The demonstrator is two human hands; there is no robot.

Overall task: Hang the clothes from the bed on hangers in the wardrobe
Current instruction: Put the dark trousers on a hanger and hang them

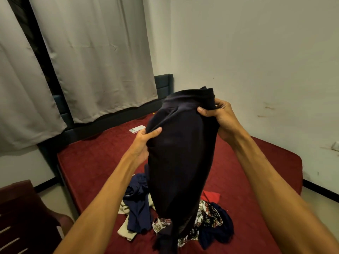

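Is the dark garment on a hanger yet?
No. The left hand and right hand grip the dark garment near its top; it hangs bunched over the clothes pile on the bed. No hanger shows.

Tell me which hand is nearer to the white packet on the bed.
Left. The left hand, gripping the dark garment, appears right beside the white packet; the right hand grips the garment's opposite side, farther away.
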